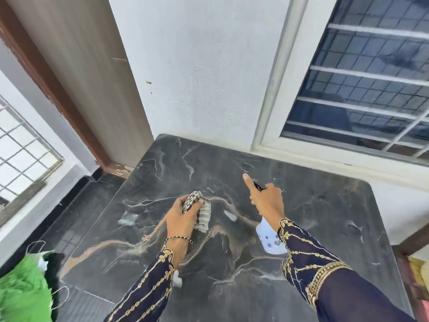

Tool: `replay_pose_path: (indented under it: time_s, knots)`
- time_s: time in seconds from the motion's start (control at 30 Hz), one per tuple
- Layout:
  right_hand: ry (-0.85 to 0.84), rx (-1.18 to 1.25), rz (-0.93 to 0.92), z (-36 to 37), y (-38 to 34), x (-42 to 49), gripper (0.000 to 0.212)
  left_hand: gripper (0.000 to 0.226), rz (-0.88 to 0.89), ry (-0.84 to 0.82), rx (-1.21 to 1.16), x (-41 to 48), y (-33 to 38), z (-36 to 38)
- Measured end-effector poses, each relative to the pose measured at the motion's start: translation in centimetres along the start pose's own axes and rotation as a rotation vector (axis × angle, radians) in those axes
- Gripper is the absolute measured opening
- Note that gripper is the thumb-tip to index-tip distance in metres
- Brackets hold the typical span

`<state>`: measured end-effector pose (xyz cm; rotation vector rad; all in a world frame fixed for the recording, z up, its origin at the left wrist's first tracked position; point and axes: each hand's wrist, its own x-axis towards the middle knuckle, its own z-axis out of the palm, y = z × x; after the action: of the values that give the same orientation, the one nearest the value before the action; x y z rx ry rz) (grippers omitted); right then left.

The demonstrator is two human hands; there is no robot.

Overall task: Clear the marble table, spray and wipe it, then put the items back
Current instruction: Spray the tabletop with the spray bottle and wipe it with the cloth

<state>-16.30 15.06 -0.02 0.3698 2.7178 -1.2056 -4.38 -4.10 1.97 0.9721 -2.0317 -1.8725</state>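
The dark marble table (325, 217) with pale and tan veins fills the middle of the view. My left hand (183, 217) is closed around a crumpled checked cloth (202, 211), held just above the tabletop. My right hand (267, 198) grips a white spray bottle (269, 238) with small blue marks, its black nozzle pointing toward the far side of the table and my index finger stretched out. Both forearms wear dark blue sleeves with gold embroidery.
A white wall and a barred window (362, 89) stand behind the table. A brown-framed door (76, 77) is at the back left. A green cloth item (21, 291) lies at the lower left beside the table, above dark floor tiles.
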Motion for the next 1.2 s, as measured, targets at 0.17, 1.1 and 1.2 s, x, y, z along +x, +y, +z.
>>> replay_pose_path:
  time_s: [0.17, 1.1, 1.2]
  knots:
    - [-0.018, -0.014, -0.058, -0.4, -2.0, 3.4, 0.100, 0.025, -0.001, -0.085, -0.006, 2.4, 0.5, 2.0]
    - [0.268, 0.018, 0.132, -9.5, 5.4, 3.1, 0.096, 0.028, -0.053, -0.322, 0.053, 0.2, 1.3, 6.1]
    - [0.264, 0.008, 0.156, -10.6, 7.4, 0.8, 0.103, 0.026, -0.062, -0.308, 0.024, -2.2, 0.9, 5.3]
